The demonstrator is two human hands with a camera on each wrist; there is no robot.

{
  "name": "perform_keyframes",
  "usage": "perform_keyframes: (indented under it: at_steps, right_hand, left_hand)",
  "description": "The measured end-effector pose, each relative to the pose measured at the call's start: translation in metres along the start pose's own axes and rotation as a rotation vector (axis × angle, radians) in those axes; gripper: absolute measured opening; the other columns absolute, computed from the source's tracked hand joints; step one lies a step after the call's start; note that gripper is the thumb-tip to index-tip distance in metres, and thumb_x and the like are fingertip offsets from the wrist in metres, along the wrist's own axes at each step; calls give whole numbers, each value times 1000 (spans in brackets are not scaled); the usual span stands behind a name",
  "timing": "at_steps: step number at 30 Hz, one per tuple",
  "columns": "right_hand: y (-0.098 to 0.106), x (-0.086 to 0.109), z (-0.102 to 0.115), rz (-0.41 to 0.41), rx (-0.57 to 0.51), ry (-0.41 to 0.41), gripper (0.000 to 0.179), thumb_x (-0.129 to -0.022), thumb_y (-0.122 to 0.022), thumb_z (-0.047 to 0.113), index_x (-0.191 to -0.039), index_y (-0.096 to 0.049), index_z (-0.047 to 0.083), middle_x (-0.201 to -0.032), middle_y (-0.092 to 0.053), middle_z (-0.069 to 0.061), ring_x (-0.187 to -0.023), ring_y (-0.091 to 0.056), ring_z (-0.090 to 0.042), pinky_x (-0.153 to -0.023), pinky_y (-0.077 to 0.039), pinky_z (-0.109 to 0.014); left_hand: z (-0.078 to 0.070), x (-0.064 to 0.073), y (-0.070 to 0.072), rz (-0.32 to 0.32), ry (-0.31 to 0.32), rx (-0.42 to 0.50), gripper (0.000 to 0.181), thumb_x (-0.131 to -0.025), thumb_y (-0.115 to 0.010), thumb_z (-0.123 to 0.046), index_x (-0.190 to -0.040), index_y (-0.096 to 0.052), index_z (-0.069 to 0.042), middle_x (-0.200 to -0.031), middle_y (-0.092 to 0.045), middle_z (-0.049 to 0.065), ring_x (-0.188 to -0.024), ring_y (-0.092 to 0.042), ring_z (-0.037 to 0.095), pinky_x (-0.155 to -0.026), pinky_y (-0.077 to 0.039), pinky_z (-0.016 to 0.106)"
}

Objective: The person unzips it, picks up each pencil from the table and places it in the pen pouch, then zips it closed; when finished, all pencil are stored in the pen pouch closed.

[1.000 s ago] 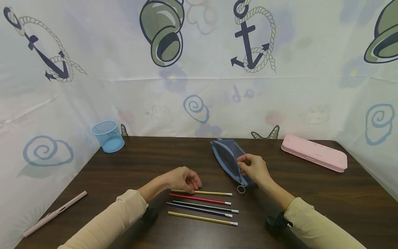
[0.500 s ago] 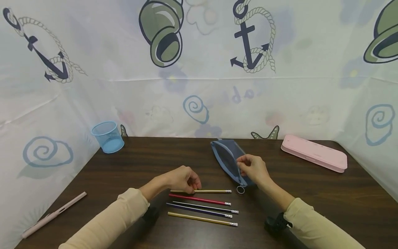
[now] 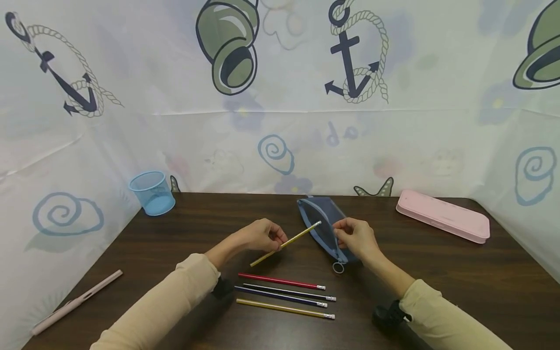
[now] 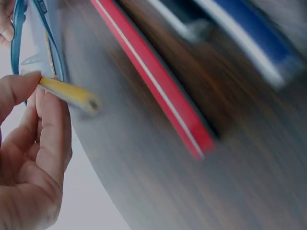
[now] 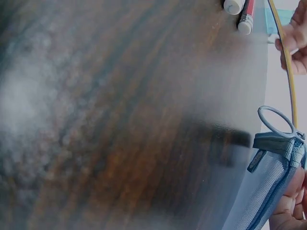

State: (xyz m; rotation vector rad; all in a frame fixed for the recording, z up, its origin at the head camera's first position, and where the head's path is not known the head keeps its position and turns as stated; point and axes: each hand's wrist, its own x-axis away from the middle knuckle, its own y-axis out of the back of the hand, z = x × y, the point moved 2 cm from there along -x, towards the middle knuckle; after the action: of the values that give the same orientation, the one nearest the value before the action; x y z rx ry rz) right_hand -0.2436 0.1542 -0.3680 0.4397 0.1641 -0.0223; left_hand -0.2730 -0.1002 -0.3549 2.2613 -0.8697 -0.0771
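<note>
My left hand (image 3: 265,236) pinches a yellow pencil (image 3: 302,234) between thumb and fingers. The pencil is tilted, its eraser end up and overlapping the mouth of a blue mesh zip pouch (image 3: 333,209) in the head view. With its fingertips, my right hand (image 3: 358,237) holds the unzipped pouch by the edge of its opening. A metal-looking ring (image 3: 338,267) hangs at the pouch's near corner. Below the left hand lie a red pencil (image 3: 280,280), a black pencil (image 3: 290,292), a dark blue pencil (image 3: 280,296) and another yellow pencil (image 3: 284,308), roughly parallel.
A light blue mesh cup (image 3: 159,200) stands at the back left of the dark wooden table (image 3: 227,214). At the back right lies a pink pencil case (image 3: 442,216). A pale pink pen-like stick (image 3: 78,301) lies along the left edge. Printed cloth (image 3: 284,82) surrounds the table.
The left hand has lifted the far yellow pencil off the table, tilted it and brought it toward the pouch. The right hand and the pouch have stayed in place.
</note>
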Motion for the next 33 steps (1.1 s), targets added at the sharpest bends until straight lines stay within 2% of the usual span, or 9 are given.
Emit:
perform_keyframes:
  at_steps: [4,7,11,15,18,22,25,28,33]
  right_hand:
    - [-1,0,-1,2,-5,-1,10,-85,-62,-2,-93,-66,-7,-74,-65,-11,-57,-59,-8,-54,-55,-23]
    - [-2,-1,-1,2,0,-3,10,-85,-63,-2,-93,-67,-7,-75,-66,-11,-57,-59,-8,-54,-55,-23]
    - [-2,-1,1,0,1,-7,10,-85,-63,-2,-93,-67,-6,-74,-66,-10,-57,-59,-8,-55,-56,-24]
    - [-2,-1,1,1,-3,-14,10,-85,-63,-2,-94,-67,-6,-74,-65,-9,-57,-59,-9,-55,-56,-25]
    - [-3,0,1,3,-4,-21,11,-85,-62,-2,-94,-67,-7,-75,-66,-9,-58,-60,-9,-55,-56,-24]
    - [-4,0,0,2,-7,-25,11,-86,-62,-2,-94,-67,-7,-75,-66,-9,-58,-59,-9,-55,-56,-24]
    - [-5,0,0,4,-8,-26,11,-86,-62,-2,-94,-67,-7,-76,-67,-10,-57,-59,-8,-55,-56,-24]
    - [-5,0,1,10,-8,-28,11,-86,-62,-2,-95,-66,-7,-77,-67,-12,-57,-59,-8,-55,-56,-24]
    - [-6,1,4,19,-12,-33,11,-86,-62,-1,-95,-66,-7,-79,-68,-14,-57,-59,-8,-55,-56,-24]
  left_hand:
    - [-2,-11,-5,-67,98,156,18,-86,-62,-2,-102,-66,3,-85,-67,8,-73,-62,11,-70,-57,30]
    - [-5,-18,-10,-99,144,218,20,-86,-63,-4,-104,-66,3,-88,-68,10,-74,-64,12,-71,-58,31]
    - [-8,-27,-16,-119,172,319,22,-86,-64,-5,-106,-66,4,-89,-69,11,-69,-64,11,-69,-58,30]
    - [-10,-36,-23,-154,208,470,24,-88,-63,-3,-111,-63,6,-94,-70,15,-69,-64,11,-65,-57,26]
    - [-10,-42,-29,-194,241,597,29,-89,-62,-2,-117,-61,6,-102,-69,18,-76,-67,14,-65,-57,24]
    - [-13,-49,-36,-221,260,724,35,-91,-60,-2,-124,-56,6,-111,-65,19,-93,-68,22,-73,-57,25]
    - [-17,-53,-42,-226,267,777,37,-91,-59,-2,-127,-54,7,-113,-64,20,-100,-66,25,-78,-56,27]
    - [-20,-57,-46,-241,284,814,37,-91,-59,-2,-127,-54,5,-114,-63,20,-97,-67,23,-79,-56,28]
    - [-25,-64,-51,-274,289,835,39,-92,-57,-1,-129,-52,6,-117,-62,21,-100,-66,24,-84,-54,31]
